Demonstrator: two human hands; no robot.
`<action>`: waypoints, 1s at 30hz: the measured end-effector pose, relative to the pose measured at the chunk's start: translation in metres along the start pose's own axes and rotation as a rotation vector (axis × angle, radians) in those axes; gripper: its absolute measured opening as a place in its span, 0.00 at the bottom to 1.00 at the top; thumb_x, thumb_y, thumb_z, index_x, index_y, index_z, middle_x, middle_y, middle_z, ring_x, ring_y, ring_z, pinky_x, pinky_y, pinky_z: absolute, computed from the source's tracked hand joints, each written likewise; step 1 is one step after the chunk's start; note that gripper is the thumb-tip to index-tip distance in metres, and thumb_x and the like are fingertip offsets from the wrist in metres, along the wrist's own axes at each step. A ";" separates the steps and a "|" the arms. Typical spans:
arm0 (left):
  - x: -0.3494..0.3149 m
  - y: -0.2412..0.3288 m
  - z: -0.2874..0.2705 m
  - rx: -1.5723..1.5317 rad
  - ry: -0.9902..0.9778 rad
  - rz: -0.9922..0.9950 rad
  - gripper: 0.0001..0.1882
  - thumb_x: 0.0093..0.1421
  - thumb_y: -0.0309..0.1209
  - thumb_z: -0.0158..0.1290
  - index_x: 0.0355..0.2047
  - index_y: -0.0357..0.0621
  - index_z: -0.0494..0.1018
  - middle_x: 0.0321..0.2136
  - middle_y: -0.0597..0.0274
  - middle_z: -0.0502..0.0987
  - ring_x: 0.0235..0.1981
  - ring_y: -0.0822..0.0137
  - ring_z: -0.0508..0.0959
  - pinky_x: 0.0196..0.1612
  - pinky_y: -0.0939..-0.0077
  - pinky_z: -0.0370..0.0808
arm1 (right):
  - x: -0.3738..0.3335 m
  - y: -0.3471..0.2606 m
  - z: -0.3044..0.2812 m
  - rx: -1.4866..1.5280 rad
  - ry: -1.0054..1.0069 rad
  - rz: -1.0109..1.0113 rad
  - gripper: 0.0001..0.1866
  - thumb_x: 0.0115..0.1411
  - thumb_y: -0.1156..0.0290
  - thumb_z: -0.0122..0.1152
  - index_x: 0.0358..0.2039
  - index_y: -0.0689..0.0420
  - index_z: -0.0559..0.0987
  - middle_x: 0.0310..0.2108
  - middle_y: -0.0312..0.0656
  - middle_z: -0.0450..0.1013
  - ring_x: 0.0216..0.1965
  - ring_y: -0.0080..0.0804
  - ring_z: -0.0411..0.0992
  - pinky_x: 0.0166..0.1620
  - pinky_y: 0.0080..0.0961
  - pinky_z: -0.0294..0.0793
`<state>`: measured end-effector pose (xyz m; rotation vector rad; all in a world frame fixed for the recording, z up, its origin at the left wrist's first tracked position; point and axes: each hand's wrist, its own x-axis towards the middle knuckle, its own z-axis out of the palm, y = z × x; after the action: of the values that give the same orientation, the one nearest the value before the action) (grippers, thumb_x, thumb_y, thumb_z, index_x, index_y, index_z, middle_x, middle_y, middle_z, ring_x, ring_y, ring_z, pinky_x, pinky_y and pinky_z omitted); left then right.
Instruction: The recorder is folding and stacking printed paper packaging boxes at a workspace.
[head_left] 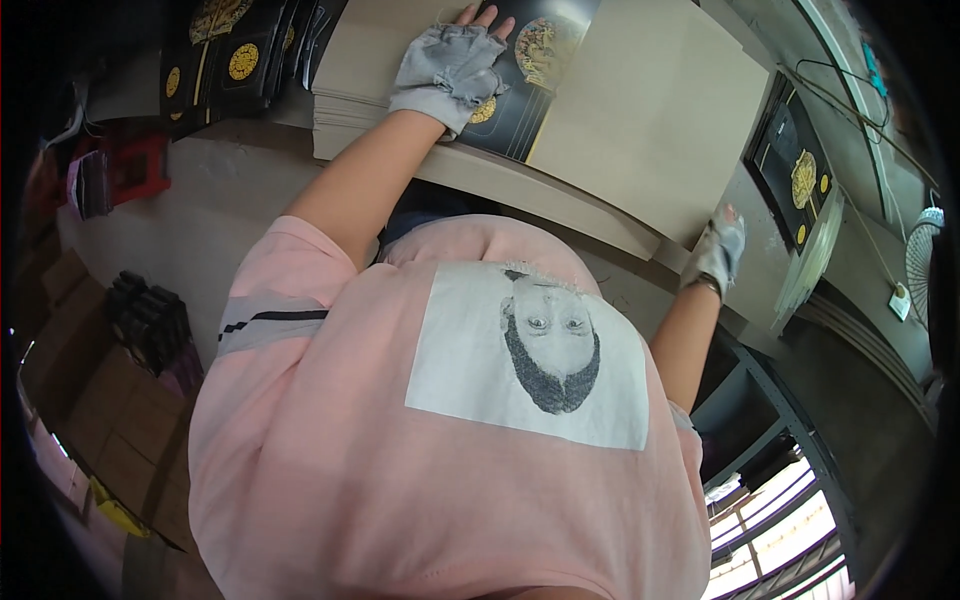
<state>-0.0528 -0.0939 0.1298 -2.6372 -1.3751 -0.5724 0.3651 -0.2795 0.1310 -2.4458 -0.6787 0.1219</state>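
Left hand [450,65], in a frayed grey fingerless glove, lies flat with fingers [490,17] spread and released, pressing on a black printed sheet with gold round ornaments [535,75]. That sheet rests on the large plain brown cardboard board [650,110], which tops a stack of like boards at the near edge of the grey table [240,190].

Right hand [720,250], also in a grey glove, sits at the near right corner of the cardboard board, fingers curled about the board's edge; how firmly they grip cannot be told at this size.

To the left, at the far edge of the table, stands a row of black folded sheets with gold medallions [235,60]. On the right, well apart from the hands, lies another black sheet with gold emblem [800,175]. A white fan [925,250] shows at the right rim. The person wears a pink shirt with a white printed panel [520,350]. Brown cartons [110,400] lie on the floor at lower left
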 end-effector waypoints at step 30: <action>0.012 0.005 -0.008 -0.007 -0.404 0.008 0.33 0.68 0.51 0.47 0.64 0.39 0.70 0.64 0.48 0.73 0.67 0.53 0.69 0.73 0.61 0.58 | -0.136 -0.150 0.082 -0.482 -0.457 -0.994 0.42 0.55 0.37 0.66 0.68 0.41 0.71 0.75 0.62 0.48 0.75 0.67 0.46 0.69 0.71 0.51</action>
<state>-0.0453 -0.0898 0.1419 -2.8701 -1.4531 -0.0377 0.1622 -0.1998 0.1400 -2.1898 -2.2431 0.1236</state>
